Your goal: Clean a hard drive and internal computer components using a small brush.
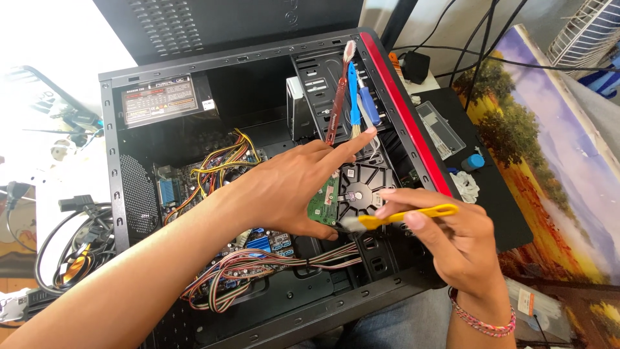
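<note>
An open black computer case lies on its side in front of me. My left hand reaches into it and grips a hard drive by its green circuit-board edge, with the index finger stretched out toward the drive bay. My right hand pinches a small yellow-handled brush, whose pale bristles rest against the drive's black underside. A beaded bracelet circles my right wrist.
A red brush and a blue brush lie on the drive cage. Inside the case are a power supply, a motherboard and bundled coloured wires. Loose black cables lie left; a landscape painting stands right.
</note>
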